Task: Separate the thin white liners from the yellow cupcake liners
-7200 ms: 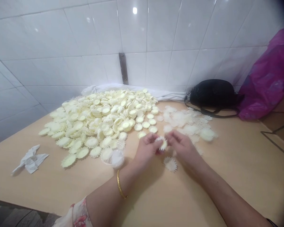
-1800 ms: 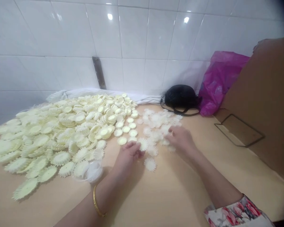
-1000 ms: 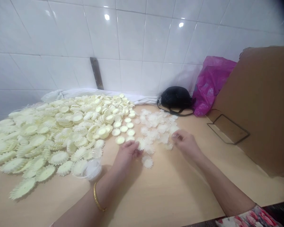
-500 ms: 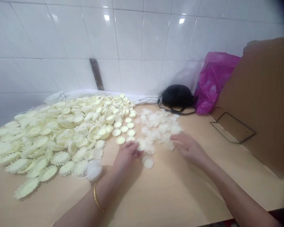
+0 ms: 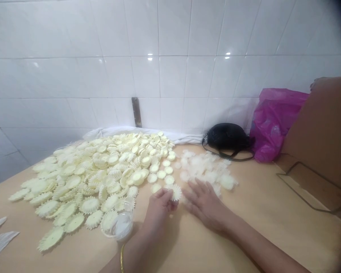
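The left hand (image 5: 159,208) has its fingers curled together, pinching a cream toothed disc (image 5: 176,192) by its edge. The right hand (image 5: 206,204) lies palm down, fingers spread on the tan tabletop (image 5: 252,235), just below a loose heap of thin, pale discs (image 5: 204,168). To the left, a large pile of ridged cream discs (image 5: 88,182) touches a clear plastic tub (image 5: 121,226). Glossy white wall tiles (image 5: 173,76) rise behind a black bag (image 5: 227,136) and a crumpled pink plastic bag (image 5: 277,125).

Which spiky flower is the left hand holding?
The spiky flower pinched in the left hand: it looks lifted off the table, while the others lie flat or heaped.
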Demonstrator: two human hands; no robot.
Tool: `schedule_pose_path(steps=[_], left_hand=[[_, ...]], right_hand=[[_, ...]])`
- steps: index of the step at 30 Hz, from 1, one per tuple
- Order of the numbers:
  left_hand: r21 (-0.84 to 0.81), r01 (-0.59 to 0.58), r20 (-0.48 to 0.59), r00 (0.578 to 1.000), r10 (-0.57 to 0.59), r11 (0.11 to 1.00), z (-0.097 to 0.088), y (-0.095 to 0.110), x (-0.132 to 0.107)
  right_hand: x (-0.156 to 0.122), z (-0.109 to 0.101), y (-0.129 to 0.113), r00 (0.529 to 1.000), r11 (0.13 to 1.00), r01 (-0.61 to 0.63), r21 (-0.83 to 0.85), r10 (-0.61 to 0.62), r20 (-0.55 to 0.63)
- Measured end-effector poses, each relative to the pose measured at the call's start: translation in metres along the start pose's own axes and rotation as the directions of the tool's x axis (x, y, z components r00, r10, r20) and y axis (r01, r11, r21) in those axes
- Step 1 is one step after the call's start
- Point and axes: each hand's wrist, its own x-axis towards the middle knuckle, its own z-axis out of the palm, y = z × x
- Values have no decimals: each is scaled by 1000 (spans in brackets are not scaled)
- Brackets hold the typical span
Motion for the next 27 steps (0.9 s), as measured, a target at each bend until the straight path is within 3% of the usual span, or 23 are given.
schedule_pose_path(steps=[7, 12, 17, 21, 23, 27], left_hand=[[10, -22, 41, 999, 21, 1000, -3, -9, 5], [5, -18, 47, 999, 18, 1000, -5, -9, 7], [13, -4, 34, 999, 3, 1000, -3, -7, 5], [33, -28, 61, 998, 26, 999, 0, -6, -1], [45, -28, 77, 997, 25, 999, 2, -5, -3], [58, 0, 68, 998, -4, 998, 5, -3, -7]], right_hand=[[52, 4, 36, 986, 986, -146, -87, 137, -100], [67, -10, 41, 971, 980, -166, -111, 143, -194], [41, -15, 36, 930, 972, -191, -134, 135, -343], [2, -5, 48, 795, 880, -463, -107, 359, -488], [-14, 4, 58, 760, 818, -566, -101, 471, -448], [-20, 21, 76, 768, 783, -612, -107, 557, -316]])
